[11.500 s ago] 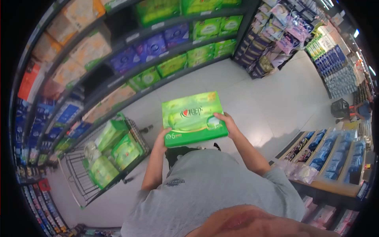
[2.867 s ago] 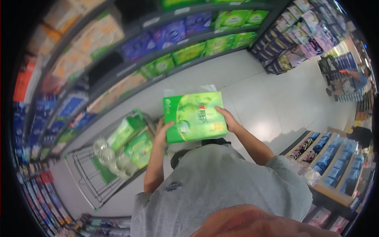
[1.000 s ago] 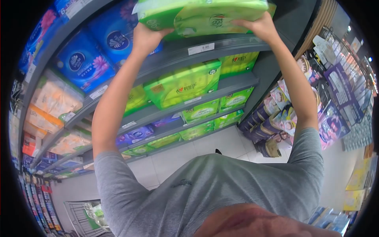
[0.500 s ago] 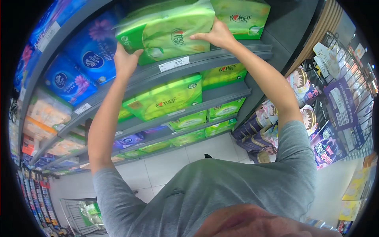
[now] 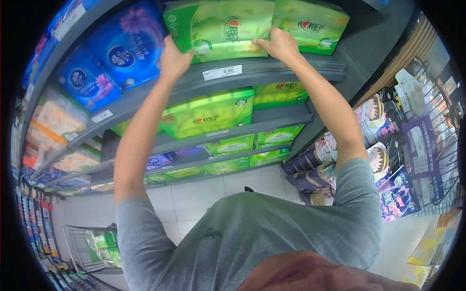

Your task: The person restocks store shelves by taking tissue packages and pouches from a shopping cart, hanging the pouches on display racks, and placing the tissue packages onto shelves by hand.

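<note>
A green tissue pack (image 5: 218, 29) stands on the upper shelf (image 5: 252, 65), above a 9.90 price tag (image 5: 222, 72). My left hand (image 5: 175, 58) grips its left end, the thumb on the front face. On its right end is my right hand (image 5: 279, 44), thumb across the front and fingers at the edge. Right beside it stands another green pack (image 5: 313, 26). Blue tissue packs (image 5: 126, 51) are on the left side of the same shelf. One shelf lower lies a wide green pack (image 5: 208, 114).
A wire cart (image 5: 77, 242) with green packs and clear round items stands at the lower left. Hanging packets (image 5: 374, 116) and a purple sign (image 5: 421, 145) are at the right. Lower shelves hold purple packs (image 5: 160, 160) and green ones. Pale floor tiles (image 5: 194, 199) show below.
Both hands have brought the green pack from mid-aisle to the upper shelf. Since half a second ago it has shifted right, against the neighbouring pack, and sits straighter. The view has moved close to the shelves.
</note>
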